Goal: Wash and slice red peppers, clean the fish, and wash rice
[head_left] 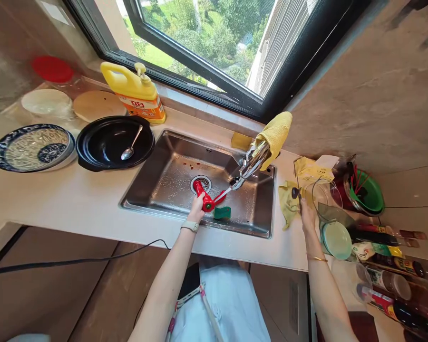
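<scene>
My left hand (197, 208), a watch on its wrist, is closed on a glossy red pepper (200, 188) with a green stem end, held low over the sink (139, 194). A stream of water from the chrome faucet (251, 166) runs down beside it, near another red part. Just right of that hand lies a green scouring pad (222, 212). Over the right counter, my right hand (307, 216) has its fingers closed round a thin dark tool (296, 192) with a rounded black end, whose kind I cannot make out. Beneath the tool is a crumpled yellow cloth (287, 202).
A black pot (103, 142) with a spoon (127, 153), a patterned bowl (32, 152) and a yellow detergent jug (142, 97) stand left. A yellow towel (276, 135) drapes the faucet. Glass bowls (328, 194), a green basket (371, 190) and several bottles crowd the right.
</scene>
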`<action>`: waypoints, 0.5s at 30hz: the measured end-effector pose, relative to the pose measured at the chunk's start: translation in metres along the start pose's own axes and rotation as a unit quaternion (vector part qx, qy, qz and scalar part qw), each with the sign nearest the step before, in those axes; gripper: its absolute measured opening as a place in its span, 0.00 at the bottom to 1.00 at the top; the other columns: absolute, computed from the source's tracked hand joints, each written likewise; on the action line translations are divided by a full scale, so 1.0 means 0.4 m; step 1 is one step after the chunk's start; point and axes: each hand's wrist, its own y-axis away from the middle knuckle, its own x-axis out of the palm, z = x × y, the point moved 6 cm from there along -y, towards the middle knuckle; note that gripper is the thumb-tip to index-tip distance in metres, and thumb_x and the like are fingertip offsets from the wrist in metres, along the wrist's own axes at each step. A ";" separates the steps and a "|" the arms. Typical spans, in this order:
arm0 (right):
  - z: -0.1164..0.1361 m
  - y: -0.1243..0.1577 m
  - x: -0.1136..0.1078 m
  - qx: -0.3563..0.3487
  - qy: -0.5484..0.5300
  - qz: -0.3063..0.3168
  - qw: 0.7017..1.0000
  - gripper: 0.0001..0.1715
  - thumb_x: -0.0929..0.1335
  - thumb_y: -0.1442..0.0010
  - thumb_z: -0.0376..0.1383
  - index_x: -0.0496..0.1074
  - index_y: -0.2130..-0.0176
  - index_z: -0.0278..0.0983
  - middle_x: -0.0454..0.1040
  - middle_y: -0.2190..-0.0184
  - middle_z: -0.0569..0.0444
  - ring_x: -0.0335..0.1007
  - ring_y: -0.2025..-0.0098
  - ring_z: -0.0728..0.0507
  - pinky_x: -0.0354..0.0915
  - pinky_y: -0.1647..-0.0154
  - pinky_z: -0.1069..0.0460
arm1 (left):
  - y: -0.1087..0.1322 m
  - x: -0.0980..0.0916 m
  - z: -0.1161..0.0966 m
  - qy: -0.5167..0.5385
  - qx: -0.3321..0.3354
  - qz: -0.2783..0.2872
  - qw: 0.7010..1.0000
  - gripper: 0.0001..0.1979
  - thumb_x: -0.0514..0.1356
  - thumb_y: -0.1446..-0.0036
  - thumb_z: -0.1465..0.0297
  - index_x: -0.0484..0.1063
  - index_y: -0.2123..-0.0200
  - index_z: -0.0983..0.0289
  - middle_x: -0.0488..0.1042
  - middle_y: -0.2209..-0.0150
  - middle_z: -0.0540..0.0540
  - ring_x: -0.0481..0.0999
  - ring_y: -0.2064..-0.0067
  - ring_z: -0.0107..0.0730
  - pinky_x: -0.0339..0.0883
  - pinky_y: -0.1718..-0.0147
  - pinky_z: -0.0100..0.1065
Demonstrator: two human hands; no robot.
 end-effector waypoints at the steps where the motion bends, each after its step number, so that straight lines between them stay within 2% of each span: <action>1: -0.005 0.033 0.023 0.021 -0.055 0.032 0.998 0.41 0.57 0.47 0.66 0.73 0.73 0.34 0.73 0.78 0.47 0.69 0.72 0.41 0.64 0.69 0.48 | -0.004 -0.002 -0.002 0.003 -0.004 -0.003 1.000 0.04 0.60 0.45 0.72 0.66 0.69 0.65 0.70 0.80 0.46 0.70 0.80 0.24 0.65 0.76 0.26; 4: 0.015 0.140 0.113 0.048 -0.190 0.136 0.971 0.40 0.58 0.49 0.67 0.73 0.72 0.35 0.74 0.75 0.49 0.68 0.72 0.44 0.64 0.68 0.49 | -0.014 -0.009 0.000 0.008 -0.021 -0.014 1.000 0.05 0.59 0.44 0.71 0.65 0.70 0.64 0.70 0.80 0.47 0.70 0.80 0.25 0.66 0.76 0.27; 7: 0.069 0.252 0.204 0.037 -0.263 0.236 0.935 0.28 0.69 0.51 0.59 0.74 0.67 0.38 0.77 0.69 0.51 0.67 0.70 0.46 0.64 0.64 0.50 | -0.014 -0.008 0.009 0.006 -0.039 -0.013 0.999 0.07 0.60 0.44 0.71 0.64 0.72 0.64 0.69 0.81 0.47 0.70 0.81 0.26 0.67 0.77 0.28; 9: 0.107 0.321 0.253 0.042 -0.311 0.298 0.901 0.24 0.69 0.48 0.56 0.74 0.66 0.39 0.78 0.65 0.51 0.66 0.69 0.47 0.64 0.61 0.50 | -0.007 -0.001 0.016 0.000 -0.048 -0.003 0.999 0.08 0.61 0.45 0.72 0.64 0.73 0.64 0.69 0.81 0.47 0.70 0.81 0.25 0.68 0.76 0.28; 12: 0.148 0.395 0.292 0.059 -0.378 0.351 0.855 0.26 0.63 0.43 0.57 0.75 0.65 0.40 0.78 0.61 0.49 0.68 0.65 0.45 0.65 0.59 0.49 | 0.012 0.017 0.023 -0.017 -0.063 0.033 0.997 0.05 0.60 0.44 0.72 0.65 0.70 0.65 0.72 0.78 0.49 0.73 0.79 0.27 0.71 0.74 0.30; 15: 0.159 0.437 0.297 0.068 -0.380 0.367 0.846 0.29 0.59 0.43 0.57 0.75 0.63 0.39 0.77 0.58 0.47 0.69 0.59 0.41 0.65 0.56 0.46 | 0.035 0.036 0.019 -0.038 -0.073 0.073 0.994 0.04 0.59 0.43 0.72 0.66 0.64 0.65 0.74 0.74 0.52 0.75 0.75 0.30 0.74 0.72 0.34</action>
